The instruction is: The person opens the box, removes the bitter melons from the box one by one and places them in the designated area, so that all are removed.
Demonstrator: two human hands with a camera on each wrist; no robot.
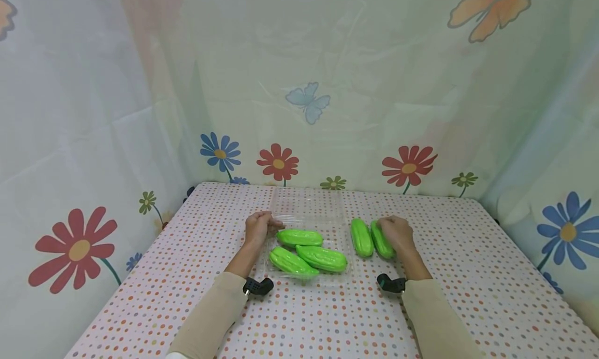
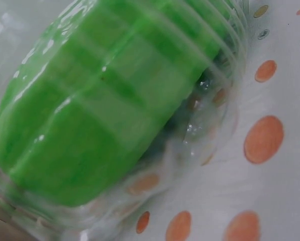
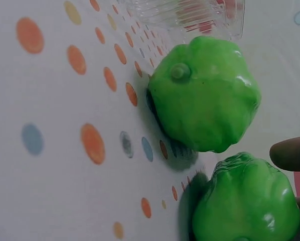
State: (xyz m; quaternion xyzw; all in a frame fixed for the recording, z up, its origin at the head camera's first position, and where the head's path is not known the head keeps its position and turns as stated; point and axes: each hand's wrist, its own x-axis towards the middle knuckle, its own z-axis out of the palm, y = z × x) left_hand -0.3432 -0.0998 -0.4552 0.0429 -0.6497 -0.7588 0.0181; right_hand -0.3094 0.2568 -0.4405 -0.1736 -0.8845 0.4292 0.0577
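Observation:
A clear plastic clamshell box (image 1: 309, 282) stands on the table, its lid (image 1: 306, 205) folded back behind it. Inside lie three glossy green ridged gourds (image 1: 299, 238). My left hand (image 1: 259, 228) grips the box's left rim near the hinge. Through the plastic wall, the left wrist view shows one gourd (image 2: 100, 105) close up. Right of the box, another gourd (image 1: 362, 238) lies on the cloth. Beside it, my right hand (image 1: 395, 231) holds the far end of a second gourd (image 1: 382, 243), its thumb (image 3: 290, 153) on the side towards the first one.
A dotted cloth (image 1: 337, 317) covers the table. Fabric walls (image 1: 374, 104) with printed flowers and butterflies rise behind and at both sides. Black wrist cameras (image 1: 258, 286) are strapped to both wrists.

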